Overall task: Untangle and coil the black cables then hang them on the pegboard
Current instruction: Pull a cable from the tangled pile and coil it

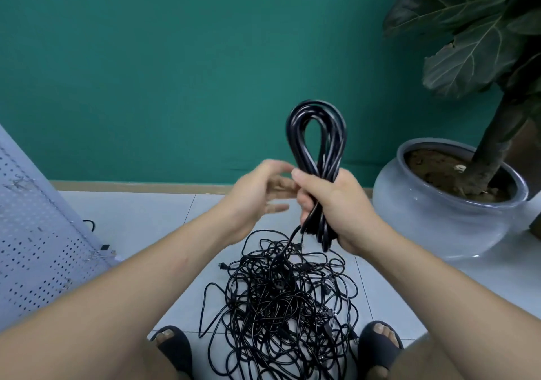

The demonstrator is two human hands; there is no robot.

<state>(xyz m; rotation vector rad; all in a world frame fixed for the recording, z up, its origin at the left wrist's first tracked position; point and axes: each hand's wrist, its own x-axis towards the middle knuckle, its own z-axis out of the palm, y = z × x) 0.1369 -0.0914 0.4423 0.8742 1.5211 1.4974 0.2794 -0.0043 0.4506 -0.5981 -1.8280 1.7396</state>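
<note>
Leaning at the far left, the white pegboard [38, 233] stands on the tiled floor [146, 218], well apart from the work. The left hand [257, 192] hovers just beside the coil, its fingers loosely spread and blurred, holding nothing that I can make out. The right hand [336, 204] grips the coiled black cable [317, 133] round its waist, fingers wrapped tight, so the loops stand upright above the fist. One strand runs from the bottom of the coil down into the tangled pile of black cables [281, 300] on the floor between the person's feet. The step in hand looks like drawing the rest of this cable free. To do it well, the left hand should feed the trailing strand slowly, lift it clear of crossings rather than yank, and lay each new loop the same size as the others. A grey plant pot [439, 218] sits near on the right, so wide swings risk catching it.
</note>
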